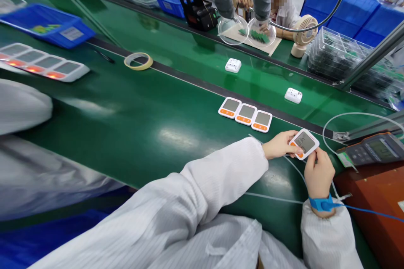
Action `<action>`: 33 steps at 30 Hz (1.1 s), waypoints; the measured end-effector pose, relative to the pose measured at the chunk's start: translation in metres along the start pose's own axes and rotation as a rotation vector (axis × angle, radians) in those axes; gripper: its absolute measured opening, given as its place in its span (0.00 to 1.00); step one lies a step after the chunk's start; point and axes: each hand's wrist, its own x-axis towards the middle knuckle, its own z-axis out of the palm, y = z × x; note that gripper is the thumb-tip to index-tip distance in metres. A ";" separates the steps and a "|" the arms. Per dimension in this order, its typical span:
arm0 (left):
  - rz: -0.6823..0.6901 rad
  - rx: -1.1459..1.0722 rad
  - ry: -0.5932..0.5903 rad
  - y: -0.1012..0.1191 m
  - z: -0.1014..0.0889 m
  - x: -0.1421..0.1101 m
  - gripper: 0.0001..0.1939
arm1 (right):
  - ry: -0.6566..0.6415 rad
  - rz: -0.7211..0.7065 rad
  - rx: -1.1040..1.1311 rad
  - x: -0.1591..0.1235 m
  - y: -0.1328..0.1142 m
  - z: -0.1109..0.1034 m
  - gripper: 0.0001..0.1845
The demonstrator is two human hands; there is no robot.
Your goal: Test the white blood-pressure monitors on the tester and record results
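Left hand: the bare left hand (pixel 282 145) grips the left side of a white rounded-square plastic device with a grey screen and an orange button panel (pixel 305 142), its thumb lying over the orange panel.
Right hand: the bare right hand (pixel 320 172) has its fingers bent against the device's near right edge (whether they pinch it, I cannot tell).
Wrist: a bright blue band (pixel 325 204) circles the right wrist, with a thin blue cord running off to the right.
Held device: raised above the right part of the glossy green worktop (pixel 164 105), turned at an angle, dark characters on its screen.
Row of three: three matching white devices with orange panels (pixel 245 113) lie side by side, screens up, to the left of the left hand and a little farther away.
Far strip: two small white rounded casings (pixel 232 65) lie well apart on the green surface past the dark dividing strip.
Right side: a grey handheld meter with an orange edge (pixel 375 149) sits near the right hand, just beyond an orange-brown box (pixel 372 195).
Far left: a pale yellow tape ring (pixel 139 67), a shallow blue plastic tray (pixel 71 35) and a row of white devices with glowing orange panels (pixel 47 62).
Far side: a person in white works behind a cream-coloured fan (pixel 304 29).
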 end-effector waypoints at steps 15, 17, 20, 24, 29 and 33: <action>0.007 0.041 0.060 0.000 -0.001 0.001 0.35 | -0.085 -0.035 -0.087 -0.001 0.005 0.000 0.19; 0.008 0.014 0.069 0.000 -0.002 0.002 0.35 | -0.081 -0.066 -0.117 -0.001 0.005 0.002 0.20; 0.007 -0.043 0.087 0.000 -0.003 0.003 0.35 | -0.037 -0.093 -0.123 -0.001 0.002 0.003 0.24; 0.049 -0.056 0.115 0.000 -0.004 0.004 0.35 | 0.013 -0.175 -0.044 -0.003 -0.006 0.003 0.23; 0.094 -0.035 0.174 0.001 -0.003 0.005 0.35 | 0.014 -0.193 0.025 -0.006 -0.012 0.003 0.23; 0.150 -0.056 0.219 0.015 0.001 0.001 0.37 | -0.025 -0.197 0.110 -0.009 -0.016 0.004 0.21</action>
